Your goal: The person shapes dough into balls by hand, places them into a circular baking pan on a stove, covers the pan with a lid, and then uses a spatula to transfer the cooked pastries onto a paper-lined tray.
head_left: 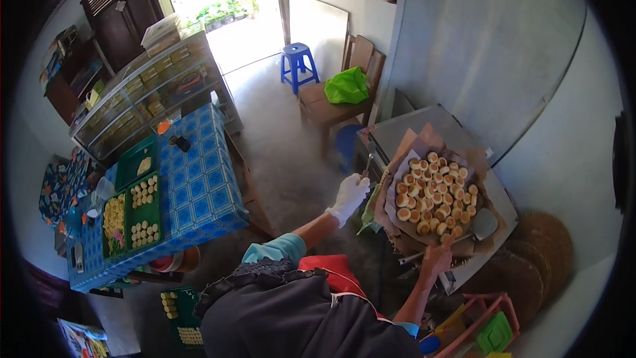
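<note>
A white glove covers my left hand (350, 199), which is closed around the handle of a small metal-tipped utensil (370, 159); its exact kind is unclear. That hand is just left of a round basket lined with brown paper (397, 217). Many round browned buns (434, 189) are heaped on the paper. My right hand (436, 256) is bare, at the near rim, with fingers reaching toward the nearest buns. Close to those fingers lies a wide grey turner (487, 224), its long handle crossing the rim partly behind the hand.
The basket rests on a metal-topped stand (404, 126) by the wall. Woven trays (540, 258) lean at right. A blue-covered table (205, 172) at left carries green trays of pale dough pieces (144, 195). Beyond are a wooden chair (324, 116) and a blue stool (298, 63).
</note>
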